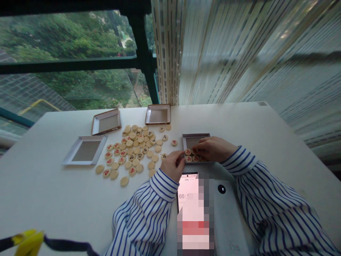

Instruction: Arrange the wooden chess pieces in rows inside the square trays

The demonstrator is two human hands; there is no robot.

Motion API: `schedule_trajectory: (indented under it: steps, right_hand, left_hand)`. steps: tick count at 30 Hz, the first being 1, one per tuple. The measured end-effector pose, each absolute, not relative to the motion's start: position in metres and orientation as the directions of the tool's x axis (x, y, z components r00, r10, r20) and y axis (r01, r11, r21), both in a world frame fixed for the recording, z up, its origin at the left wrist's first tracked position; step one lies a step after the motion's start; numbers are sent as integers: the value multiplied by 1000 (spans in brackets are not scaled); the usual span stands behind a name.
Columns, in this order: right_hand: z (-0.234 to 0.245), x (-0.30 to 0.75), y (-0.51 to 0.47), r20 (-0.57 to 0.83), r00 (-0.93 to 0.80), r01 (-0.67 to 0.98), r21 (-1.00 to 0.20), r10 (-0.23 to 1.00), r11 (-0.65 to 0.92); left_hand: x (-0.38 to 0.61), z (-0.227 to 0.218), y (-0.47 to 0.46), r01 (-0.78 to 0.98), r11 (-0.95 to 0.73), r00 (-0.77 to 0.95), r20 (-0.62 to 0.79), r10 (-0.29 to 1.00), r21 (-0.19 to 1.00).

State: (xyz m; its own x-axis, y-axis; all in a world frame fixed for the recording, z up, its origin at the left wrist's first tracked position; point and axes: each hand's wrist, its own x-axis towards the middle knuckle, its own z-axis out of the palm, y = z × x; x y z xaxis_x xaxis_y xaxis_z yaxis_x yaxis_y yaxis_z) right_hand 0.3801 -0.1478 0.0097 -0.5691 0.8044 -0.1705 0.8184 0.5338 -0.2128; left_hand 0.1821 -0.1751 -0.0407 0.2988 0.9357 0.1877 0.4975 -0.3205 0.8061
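Wooden discs (188, 159) lying in a row along the near edge of the small grey tray (195, 137), just beside the loose heap (133, 149) on the white surface (253, 124). Fingers (180, 155) of the left hand (173, 165) drawn together against the row's end disc; those of the right hand (213, 149) curled and bunched over the row, pinching or merely pressing, cannot tell. Crowded work: likely to nudge a seated disc out of line, flip one face-down, or shove the light tray toward the phone (188, 188) close by. Could also sweep strays (174, 142) aside with a sleeve (160, 188).
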Motion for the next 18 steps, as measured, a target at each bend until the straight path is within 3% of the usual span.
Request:
schedule_trajectory:
  steps: [18]
  right_hand:
    - [19, 384, -151, -77, -503, 860, -142, 861, 490]
  left_hand:
    - [182, -40, -176, 493, -315, 241, 220, 945, 811]
